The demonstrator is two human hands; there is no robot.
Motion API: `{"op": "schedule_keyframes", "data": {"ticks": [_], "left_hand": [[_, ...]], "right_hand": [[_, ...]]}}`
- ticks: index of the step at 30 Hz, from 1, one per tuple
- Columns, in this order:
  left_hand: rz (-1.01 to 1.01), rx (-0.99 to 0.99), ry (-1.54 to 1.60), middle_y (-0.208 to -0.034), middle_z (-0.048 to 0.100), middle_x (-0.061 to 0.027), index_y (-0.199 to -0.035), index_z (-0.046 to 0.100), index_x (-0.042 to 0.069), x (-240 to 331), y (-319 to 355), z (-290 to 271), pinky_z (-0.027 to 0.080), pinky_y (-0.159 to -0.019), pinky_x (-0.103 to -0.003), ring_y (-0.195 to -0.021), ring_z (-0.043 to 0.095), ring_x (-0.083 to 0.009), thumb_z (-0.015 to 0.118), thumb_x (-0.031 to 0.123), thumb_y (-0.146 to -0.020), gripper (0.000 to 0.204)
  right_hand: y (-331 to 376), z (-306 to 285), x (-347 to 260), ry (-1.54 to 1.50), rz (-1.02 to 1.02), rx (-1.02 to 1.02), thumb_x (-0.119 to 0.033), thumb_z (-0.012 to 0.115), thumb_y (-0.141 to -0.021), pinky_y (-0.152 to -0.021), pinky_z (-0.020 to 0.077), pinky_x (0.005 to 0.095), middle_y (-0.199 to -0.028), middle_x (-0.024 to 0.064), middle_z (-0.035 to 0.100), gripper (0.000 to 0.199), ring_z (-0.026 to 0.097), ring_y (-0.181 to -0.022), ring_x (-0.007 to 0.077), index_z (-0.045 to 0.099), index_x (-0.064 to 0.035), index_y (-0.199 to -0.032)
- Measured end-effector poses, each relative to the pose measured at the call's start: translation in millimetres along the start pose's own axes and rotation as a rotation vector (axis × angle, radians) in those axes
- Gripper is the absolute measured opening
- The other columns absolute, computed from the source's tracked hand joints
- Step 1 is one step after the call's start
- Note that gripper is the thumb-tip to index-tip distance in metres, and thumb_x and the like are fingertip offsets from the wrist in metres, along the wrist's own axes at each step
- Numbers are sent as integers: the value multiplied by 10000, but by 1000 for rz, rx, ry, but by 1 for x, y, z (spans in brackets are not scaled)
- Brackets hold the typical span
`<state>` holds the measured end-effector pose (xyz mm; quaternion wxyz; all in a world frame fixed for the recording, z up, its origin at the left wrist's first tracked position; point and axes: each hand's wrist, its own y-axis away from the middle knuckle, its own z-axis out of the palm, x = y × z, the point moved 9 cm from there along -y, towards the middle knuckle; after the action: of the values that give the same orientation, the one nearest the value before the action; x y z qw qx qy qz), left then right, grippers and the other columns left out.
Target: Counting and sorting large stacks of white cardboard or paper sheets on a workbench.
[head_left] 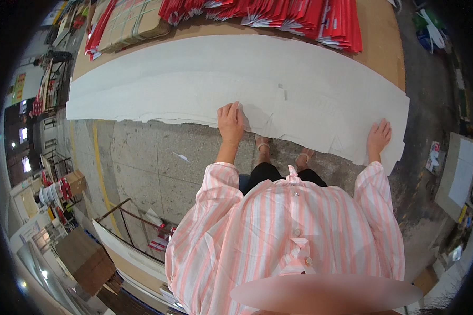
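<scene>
A long white sheet [194,79], worn and torn along its near edge, covers the front of the table before me. My left hand [230,123] rests on it near the middle of that edge. Its fingers are curled and close together, and whatever may be in them is hidden. Near the sheet's right end lies my right hand [379,137], palm down with fingers stretched out on the surface and nothing in it. Small marks or nicks [283,92] show in the sheet between and beyond my hands.
Rows of red folded pieces [299,21] stand along the table's far side. A strapped brown stack [136,26] sits at the far left. Behind me on the left is a metal-framed rack [123,210]; a pale board [460,168] leans at right. A white scrap [181,156] lies on the floor.
</scene>
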<state>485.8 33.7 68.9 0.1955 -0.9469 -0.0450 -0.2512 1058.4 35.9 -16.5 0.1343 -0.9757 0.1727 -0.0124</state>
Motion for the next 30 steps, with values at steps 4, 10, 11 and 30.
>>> {"op": "schedule_keyframes", "data": {"ticks": [4, 10, 11, 30], "left_hand": [[-4, -140, -101, -941, 552, -169, -999, 581, 33, 0, 3, 46, 414, -795, -414, -903, 502, -330, 551, 80, -742, 264], [5, -154, -167, -967, 547, -164, -1036, 585, 30, -9, 1, 39, 411, -808, -417, -925, 488, -337, 547, 86, -758, 287], [-32, -165, -169, -978, 544, -164, -1043, 578, 26, -10, -2, 43, 407, -814, -419, -932, 484, -340, 543, 92, -767, 286], [1079, -715, -21, -974, 563, -184, -1089, 514, 24, 395, -119, 401, 431, -822, -463, -921, 531, -387, 520, 171, -792, 332]], "right_hand": [[-5, 16, 18, 34, 2, -39, -340, 489, -839, -982, 259, 498, -1329, 142, 377, 514, 325, -1224, 346, 394, -114, -1292], [-1, -21, -10, -102, 96, -20, -342, 487, -842, -1016, 209, 500, -1361, 147, 323, 540, 253, -1266, 353, 349, -122, -1316], [0, -31, -5, -162, 118, 0, -336, 488, -845, -1020, 200, 503, -1368, 150, 307, 546, 240, -1271, 357, 338, -114, -1320], [248, 38, -32, -1866, 1887, 448, -427, 505, -836, -845, 346, 427, -1315, 66, 377, 550, 396, -1107, 239, 374, -117, -1270]]}}
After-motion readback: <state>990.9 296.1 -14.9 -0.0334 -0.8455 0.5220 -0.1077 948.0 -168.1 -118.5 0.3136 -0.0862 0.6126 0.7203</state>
